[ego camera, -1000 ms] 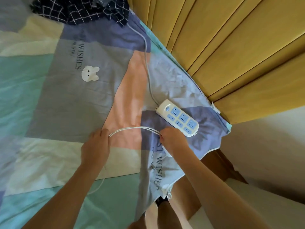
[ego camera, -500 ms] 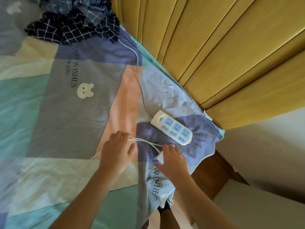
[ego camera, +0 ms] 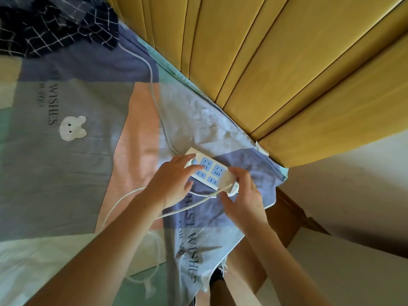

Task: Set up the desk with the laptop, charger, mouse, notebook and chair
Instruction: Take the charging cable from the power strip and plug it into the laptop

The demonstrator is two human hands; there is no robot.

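A white power strip (ego camera: pixel 210 172) with blue sockets lies on the bed near its right corner. My left hand (ego camera: pixel 171 184) rests on the strip's near left end, fingers spread over the sockets. My right hand (ego camera: pixel 245 195) grips a white charger brick (ego camera: pixel 227 181) and presses it onto the strip's right end. The charger's thin white cable (ego camera: pixel 123 200) loops from the brick across the sheet toward the lower left.
The bed has a patchwork sheet (ego camera: pixel 66 173) in grey, pink, blue and green. A yellow padded headboard (ego camera: pixel 276 74) stands behind it. Dark checked cloth (ego camera: pixel 55 25) lies at top left, over the strip's own cord (ego camera: pixel 154 96). A wooden bed frame (ego camera: pixel 293 217) and pale floor are at right.
Both hands have moved from the cable loop up to the power strip. The right hand has carried the charger brick onto the strip's right end, and the left hand now holds the strip down.
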